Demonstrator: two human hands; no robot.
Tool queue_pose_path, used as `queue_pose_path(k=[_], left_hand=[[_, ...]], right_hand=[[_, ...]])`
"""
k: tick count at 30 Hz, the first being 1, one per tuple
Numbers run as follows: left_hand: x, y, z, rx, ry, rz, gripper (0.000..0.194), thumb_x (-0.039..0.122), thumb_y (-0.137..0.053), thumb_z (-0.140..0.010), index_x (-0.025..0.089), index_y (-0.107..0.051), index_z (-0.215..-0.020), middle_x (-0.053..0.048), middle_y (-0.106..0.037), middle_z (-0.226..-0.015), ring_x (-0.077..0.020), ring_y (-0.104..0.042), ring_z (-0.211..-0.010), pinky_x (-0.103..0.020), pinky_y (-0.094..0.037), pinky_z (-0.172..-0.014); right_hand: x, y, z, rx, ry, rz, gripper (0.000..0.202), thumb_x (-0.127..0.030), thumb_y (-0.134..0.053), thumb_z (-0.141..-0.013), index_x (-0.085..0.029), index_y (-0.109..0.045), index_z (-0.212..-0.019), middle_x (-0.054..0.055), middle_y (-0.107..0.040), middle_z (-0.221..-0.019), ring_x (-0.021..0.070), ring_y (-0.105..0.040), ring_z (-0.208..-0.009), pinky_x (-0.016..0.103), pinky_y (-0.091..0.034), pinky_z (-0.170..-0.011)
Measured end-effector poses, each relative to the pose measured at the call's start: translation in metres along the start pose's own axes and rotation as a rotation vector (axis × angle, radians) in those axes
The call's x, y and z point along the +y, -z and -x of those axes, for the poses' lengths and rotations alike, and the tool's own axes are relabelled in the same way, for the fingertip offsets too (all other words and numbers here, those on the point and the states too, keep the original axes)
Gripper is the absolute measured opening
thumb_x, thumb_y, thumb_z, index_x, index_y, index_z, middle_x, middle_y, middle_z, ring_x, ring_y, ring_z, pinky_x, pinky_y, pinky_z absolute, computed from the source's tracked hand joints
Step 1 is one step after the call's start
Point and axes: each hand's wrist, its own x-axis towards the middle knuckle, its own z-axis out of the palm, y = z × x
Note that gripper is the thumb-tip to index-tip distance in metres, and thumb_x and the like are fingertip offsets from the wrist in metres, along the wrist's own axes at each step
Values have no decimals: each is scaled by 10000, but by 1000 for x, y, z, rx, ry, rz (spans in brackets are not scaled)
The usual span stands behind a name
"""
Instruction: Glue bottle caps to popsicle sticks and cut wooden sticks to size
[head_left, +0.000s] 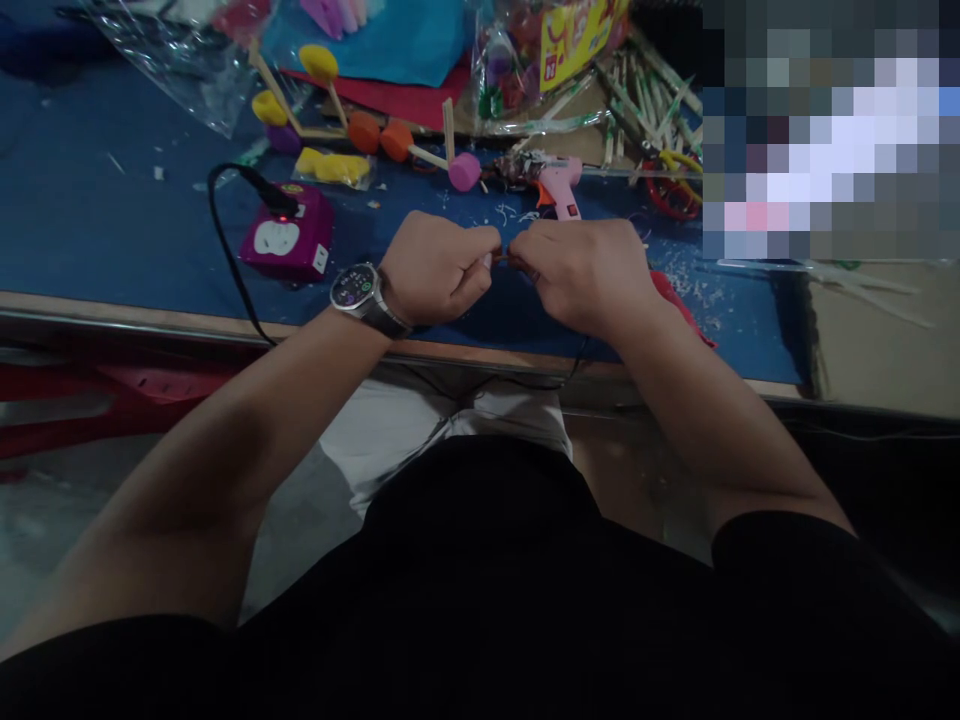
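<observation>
My left hand (439,268), with a watch on its wrist, is closed in a fist-like pinch above the table's front part. Close beside it, my right hand (589,272) is closed the same way, knuckles up. A thin orange-brown strip (502,258) shows in the narrow gap between the fingertips and runs into both hands; most of it is hidden, so I cannot tell its kind. Just beyond the right hand lies a pink glue gun (559,180). A magenta disc (464,172) on a stick stands past the gap.
A purple power socket box (289,235) with a black cable sits left on the blue table (150,240). Behind are yellow clay (335,167), orange discs (396,140) on sticks, scissors (673,180) and several loose sticks (645,95). Cardboard (885,330) lies right. The upper right corner is pixelated.
</observation>
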Motion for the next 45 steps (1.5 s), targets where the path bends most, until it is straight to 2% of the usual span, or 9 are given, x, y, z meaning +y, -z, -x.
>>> queue_pose_path(k=[4,7,11,16,25,29,36,40,45], left_hand=[[4,-5,-7,-22,35,-69,212,350,-444,-989,254,-627,-942,-57,-659,-722,-261,-661,-666,-370,-342,-611],[5,-6,-8,-34,47,-66,217,334,-443,-1004,251,-636,-949,-57,-668,-728,-258,-656,-659,-368,-358,-616],[1,-3,-5,-65,-9,-28,221,360,-454,-1012,266,-624,-905,-46,-637,-674,-245,-600,-614,-388,-303,-590],[-3,1,-3,-74,-52,60,248,358,-422,-1023,267,-599,-875,-22,-565,-636,-227,-510,-573,-393,-261,-604],[-2,4,-2,-53,-104,196,254,326,-438,-1006,284,-488,-760,-7,-484,-582,-208,-419,-556,-395,-280,-593],[1,7,-1,-86,-92,280,279,310,-450,-1021,277,-463,-744,-4,-475,-572,-195,-437,-568,-382,-319,-606],[3,4,-2,-4,-77,301,255,318,-407,-1038,274,-479,-798,7,-481,-614,-196,-466,-545,-375,-317,-603],[2,2,-3,-18,-89,257,244,354,-394,-1052,273,-507,-851,5,-493,-626,-208,-514,-564,-367,-335,-612],[0,-1,-3,-92,-41,196,242,389,-385,-1053,279,-552,-917,-18,-538,-661,-247,-622,-647,-373,-410,-646]], right_hand=[[2,-2,-3,-49,-63,-1,366,-253,-375,-1133,-221,-719,-1255,81,-811,-1215,242,-706,-932,394,-199,-650],[2,-6,-5,-68,-80,2,370,-262,-376,-1127,-240,-712,-1282,76,-808,-1230,247,-706,-923,387,-234,-657],[1,-9,-4,-64,-66,-23,390,-313,-350,-1140,-290,-719,-1268,50,-817,-1209,265,-720,-963,399,-281,-667],[2,-8,-2,-63,-33,-71,393,-315,-351,-1135,-281,-720,-1265,51,-813,-1195,271,-711,-974,390,-305,-689],[4,-6,0,-64,32,-57,407,-305,-352,-1124,-277,-738,-1253,56,-829,-1144,269,-722,-958,406,-226,-662],[5,-5,1,-39,64,-125,381,-306,-375,-1122,-298,-734,-1250,43,-831,-1184,265,-731,-1003,399,-268,-673],[5,1,1,-57,27,-125,388,-326,-366,-1129,-314,-728,-1268,57,-826,-1214,265,-714,-1026,382,-314,-685],[5,3,1,-83,8,-78,423,-348,-319,-1145,-305,-714,-1291,54,-819,-1258,268,-708,-1028,388,-314,-685],[1,6,1,-107,-30,-29,427,-294,-327,-1115,-289,-722,-1277,54,-818,-1229,281,-711,-975,397,-295,-680]])
